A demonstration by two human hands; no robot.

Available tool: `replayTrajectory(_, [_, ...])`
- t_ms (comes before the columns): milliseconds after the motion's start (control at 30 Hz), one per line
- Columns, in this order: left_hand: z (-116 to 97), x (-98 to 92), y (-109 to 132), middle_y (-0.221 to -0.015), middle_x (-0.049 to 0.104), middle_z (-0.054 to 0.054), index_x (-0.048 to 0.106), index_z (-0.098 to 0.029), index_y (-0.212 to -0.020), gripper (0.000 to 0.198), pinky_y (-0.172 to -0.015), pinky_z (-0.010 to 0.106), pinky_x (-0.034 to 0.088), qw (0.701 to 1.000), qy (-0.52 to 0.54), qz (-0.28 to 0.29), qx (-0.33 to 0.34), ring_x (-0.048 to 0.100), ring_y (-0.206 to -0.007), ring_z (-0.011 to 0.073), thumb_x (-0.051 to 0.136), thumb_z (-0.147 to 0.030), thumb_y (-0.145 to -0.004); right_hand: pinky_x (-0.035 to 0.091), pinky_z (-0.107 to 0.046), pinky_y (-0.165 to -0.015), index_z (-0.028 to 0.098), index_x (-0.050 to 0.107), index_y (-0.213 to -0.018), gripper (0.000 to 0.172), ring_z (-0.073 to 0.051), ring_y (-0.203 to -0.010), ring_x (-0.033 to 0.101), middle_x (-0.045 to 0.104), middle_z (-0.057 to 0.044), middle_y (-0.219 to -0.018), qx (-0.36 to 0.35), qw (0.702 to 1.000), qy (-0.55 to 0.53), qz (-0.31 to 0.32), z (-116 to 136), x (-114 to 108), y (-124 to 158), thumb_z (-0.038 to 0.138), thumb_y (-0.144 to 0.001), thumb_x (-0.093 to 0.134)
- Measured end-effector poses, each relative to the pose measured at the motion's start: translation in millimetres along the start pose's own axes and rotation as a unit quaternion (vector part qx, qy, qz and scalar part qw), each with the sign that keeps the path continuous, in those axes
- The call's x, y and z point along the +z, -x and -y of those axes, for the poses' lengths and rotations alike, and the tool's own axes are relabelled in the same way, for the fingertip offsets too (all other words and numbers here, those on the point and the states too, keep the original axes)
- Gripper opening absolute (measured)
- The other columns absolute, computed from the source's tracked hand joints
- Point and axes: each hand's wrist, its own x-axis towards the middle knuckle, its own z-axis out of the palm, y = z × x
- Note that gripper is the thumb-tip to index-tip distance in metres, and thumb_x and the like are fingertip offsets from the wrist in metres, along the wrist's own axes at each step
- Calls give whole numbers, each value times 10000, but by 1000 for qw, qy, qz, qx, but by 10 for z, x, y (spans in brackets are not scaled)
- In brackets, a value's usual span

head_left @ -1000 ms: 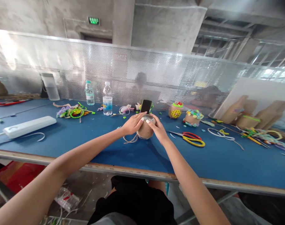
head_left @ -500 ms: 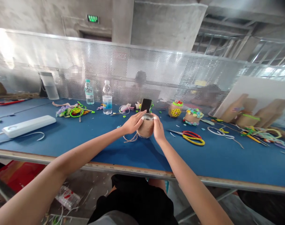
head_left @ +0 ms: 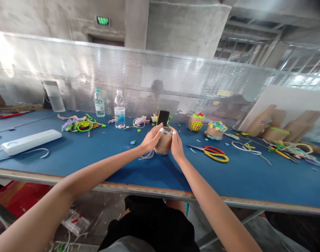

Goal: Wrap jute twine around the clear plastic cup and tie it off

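Observation:
Between my palms is a small round jar (head_left: 163, 144) wrapped in brown twine, its glassy rim facing up. My left hand (head_left: 152, 139) presses against its left side, and my right hand (head_left: 177, 144) against its right, thumbs close to the rim. A loose end of twine (head_left: 147, 155) trails from the jar's left onto the blue table. Directly behind the jar a black-screened phone (head_left: 163, 118) leans upright. Scissors (head_left: 212, 153) with one red and one yellow handle lie to the right of my right hand.
Two decorated jars (head_left: 196, 122) (head_left: 215, 130) stand back right. Water bottles (head_left: 120, 109) (head_left: 99, 103) and a pile of coloured pipe cleaners (head_left: 81, 124) are back left. A white power strip (head_left: 31, 141) lies left. A perforated metal screen (head_left: 133, 77) borders the blue table (head_left: 241, 182).
The jar has turned slightly between my hands, and its trailing twine has shifted. A small blue scrap left of my hand shows more fully. The whole view has drifted a little.

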Motion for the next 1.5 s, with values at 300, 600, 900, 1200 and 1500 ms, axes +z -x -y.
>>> replayTrajectory(300, [24,30,41,-1447,440,169,396,-122,-1404,586,-1153,427,344,999,-19,-4,49,417,-1357,258,314,-527,-989,347,-421,-1111,209,521,-1266,581,-253,-1276,512,582,-112,-1354,-3,999,23,27,52,-27,33,615,-879,372])
replayTrajectory(600, [10,3,59,-1449,432,202,402,-81,-1393,627,-1150,464,337,1000,-24,-5,7,419,-1355,299,375,-539,-966,348,-462,-1112,189,509,-1302,606,-289,-1302,500,568,-131,-1381,-2,998,56,32,76,-59,55,611,-899,346])
replayTrajectory(900, [-51,-22,58,-1334,559,171,486,-95,-1296,485,-1091,440,409,999,-45,-11,-5,531,-1247,281,415,-430,-952,412,-448,-1065,181,539,-1251,590,-287,-1247,553,616,-134,-1318,-17,997,74,27,40,-68,42,614,-903,338])
replayTrajectory(1200, [-100,-110,26,-1275,601,175,529,-86,-1270,447,-1033,448,465,984,-177,-3,25,569,-1199,299,446,-382,-946,473,-458,-998,232,582,-1196,477,-289,-1185,602,670,-97,-1239,-69,988,132,28,58,-100,38,547,-940,332])
replayTrajectory(1500, [-194,-170,-26,-1232,622,178,597,-84,-1173,387,-1058,438,449,956,-284,6,68,561,-1213,308,504,-362,-920,473,-492,-998,235,595,-1197,440,-302,-1157,622,684,-101,-1219,-89,982,162,24,51,-105,24,505,-930,372])
